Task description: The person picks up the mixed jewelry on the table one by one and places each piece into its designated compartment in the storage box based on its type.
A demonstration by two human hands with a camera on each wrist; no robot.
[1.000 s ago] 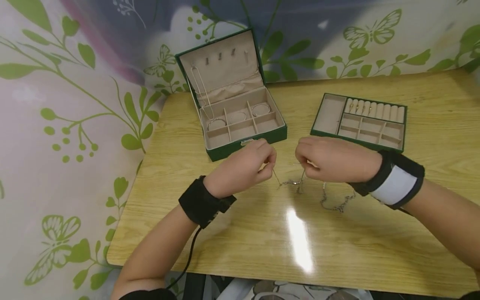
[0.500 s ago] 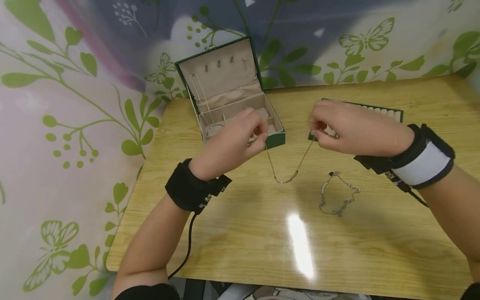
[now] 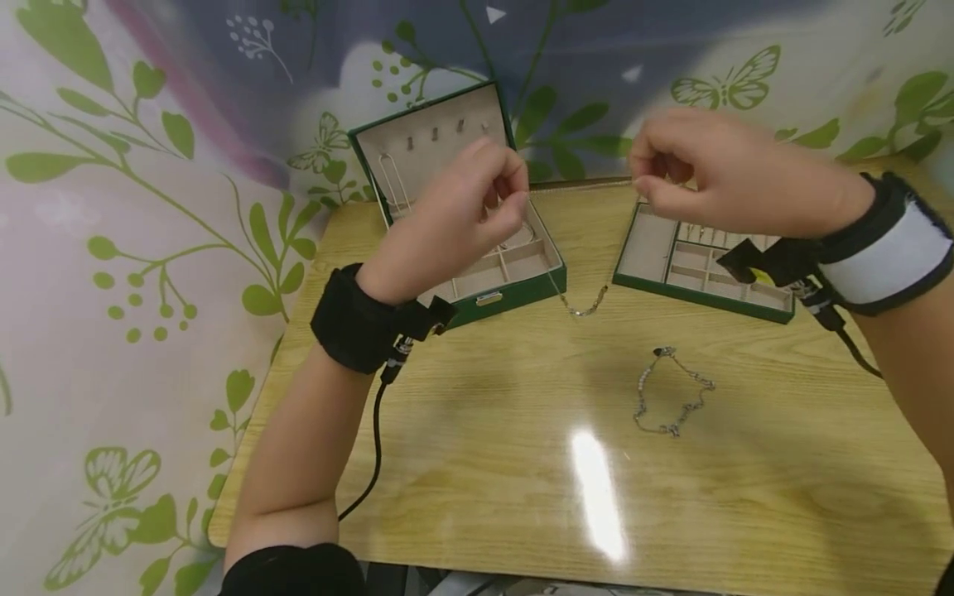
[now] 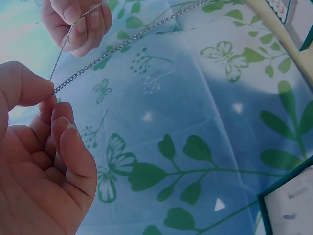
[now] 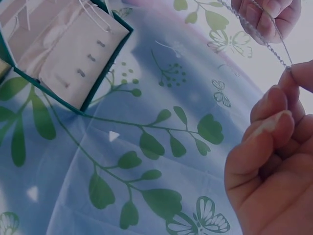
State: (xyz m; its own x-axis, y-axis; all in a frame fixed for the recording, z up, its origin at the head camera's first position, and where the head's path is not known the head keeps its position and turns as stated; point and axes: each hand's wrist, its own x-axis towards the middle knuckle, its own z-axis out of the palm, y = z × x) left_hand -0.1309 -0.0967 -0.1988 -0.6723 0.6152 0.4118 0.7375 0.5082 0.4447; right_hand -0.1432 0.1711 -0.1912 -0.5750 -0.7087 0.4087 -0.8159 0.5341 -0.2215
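A thin silver necklace (image 3: 589,312) is stretched between two raised hands. Thumb and fingertips of the left hand (image 3: 455,219) pinch one part of it, in front of the open green jewelry box (image 3: 514,305). The right hand (image 3: 745,170) pinches another part above the green jewelry tray (image 3: 644,240). One strand runs nearly level from hand to hand; a lower loop with small links hangs beneath. Close up in the left wrist view, the chain (image 4: 112,52) leaves the left thumb tip as two strands. The right wrist view shows the chain (image 5: 276,54) meeting the right fingertips.
Nearer on the wooden table (image 3: 484,463) lies a second silver chain (image 3: 674,430) in a loose loop. Inside the box lid, another necklace (image 3: 395,178) hangs beside several small hooks (image 3: 436,133). Rings sit in the tray's roll section. A patterned cloth covers the wall behind.
Both hands have lifted the necklace up off the table and away from the body. They have spread farther apart, drawing its upper strand straight. The second chain stays put.
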